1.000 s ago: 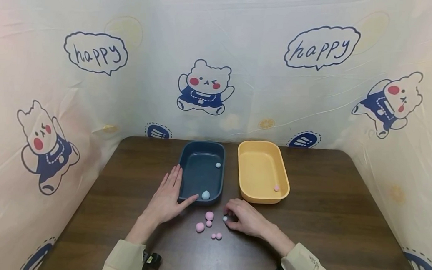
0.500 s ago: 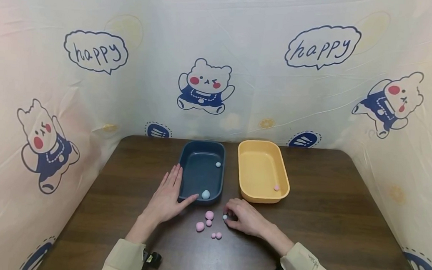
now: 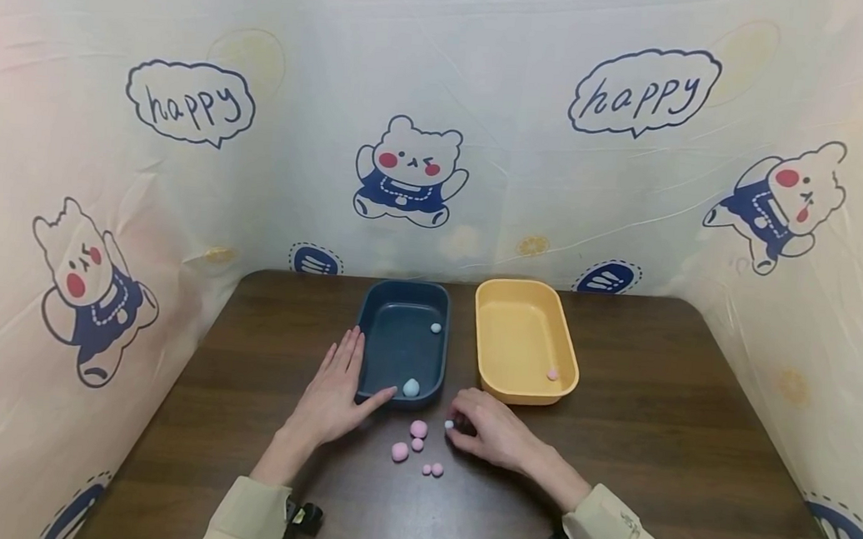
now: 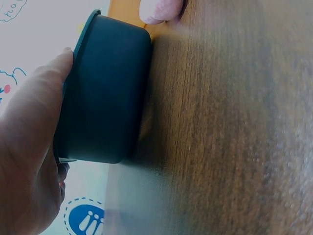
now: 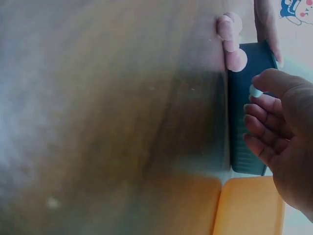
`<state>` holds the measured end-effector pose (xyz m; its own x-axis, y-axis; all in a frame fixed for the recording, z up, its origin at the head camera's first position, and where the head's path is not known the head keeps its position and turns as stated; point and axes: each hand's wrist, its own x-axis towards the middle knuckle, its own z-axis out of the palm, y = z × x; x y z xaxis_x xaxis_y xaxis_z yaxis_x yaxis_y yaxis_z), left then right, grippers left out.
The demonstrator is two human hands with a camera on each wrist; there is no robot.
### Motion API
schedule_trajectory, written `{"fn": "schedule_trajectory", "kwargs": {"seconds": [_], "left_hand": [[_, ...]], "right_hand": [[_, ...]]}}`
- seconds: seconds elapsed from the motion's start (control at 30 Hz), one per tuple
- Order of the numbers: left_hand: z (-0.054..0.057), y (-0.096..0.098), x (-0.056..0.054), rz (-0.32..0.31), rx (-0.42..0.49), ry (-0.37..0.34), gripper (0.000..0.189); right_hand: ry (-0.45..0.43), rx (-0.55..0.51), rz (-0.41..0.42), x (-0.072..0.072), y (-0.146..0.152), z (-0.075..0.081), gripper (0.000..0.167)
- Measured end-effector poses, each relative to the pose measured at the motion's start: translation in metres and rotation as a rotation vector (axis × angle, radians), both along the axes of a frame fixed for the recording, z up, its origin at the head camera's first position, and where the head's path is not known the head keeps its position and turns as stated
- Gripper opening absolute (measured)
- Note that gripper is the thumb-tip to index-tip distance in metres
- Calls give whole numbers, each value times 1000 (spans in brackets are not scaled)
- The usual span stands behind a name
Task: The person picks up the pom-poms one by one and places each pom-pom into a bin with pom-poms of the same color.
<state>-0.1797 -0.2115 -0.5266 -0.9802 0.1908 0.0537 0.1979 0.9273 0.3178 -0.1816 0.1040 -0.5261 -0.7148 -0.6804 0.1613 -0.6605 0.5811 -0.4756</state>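
My right hand (image 3: 491,431) pinches a small light blue ball (image 5: 255,91) between thumb and forefinger, just above the table in front of the two trays. Along the left side of the dark blue tray (image 3: 440,366) lies my left hand (image 3: 328,400), its fingers straight and its thumb on the near rim. Inside that tray are a larger light blue ball (image 3: 411,387) near the front and a smaller light blue ball (image 3: 436,328) farther back. Left of my right hand, several pink balls (image 3: 399,452) of different sizes sit on the table.
To the right of the blue tray stands a yellow tray (image 3: 516,396) with one small pink ball (image 3: 552,376) in it. Both trays stand toward the back of the brown wooden table (image 3: 652,452). A printed curtain (image 3: 515,142) hangs behind and at the sides.
My right hand has lifted the small light blue ball slightly and moved it a little away from me, toward the trays. My left hand has stayed in place.
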Motion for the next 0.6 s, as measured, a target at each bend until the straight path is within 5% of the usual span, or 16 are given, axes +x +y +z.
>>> {"fn": "schedule_trajectory", "kwargs": {"seconds": [0.27, 0.6], "left_hand": [[1, 1, 0, 0, -4, 11, 121], [0, 1, 0, 5, -11, 18, 121]], "right_hand": [[224, -57, 6, -3, 0, 7, 13], [396, -95, 6, -15, -3, 14, 13]]}}
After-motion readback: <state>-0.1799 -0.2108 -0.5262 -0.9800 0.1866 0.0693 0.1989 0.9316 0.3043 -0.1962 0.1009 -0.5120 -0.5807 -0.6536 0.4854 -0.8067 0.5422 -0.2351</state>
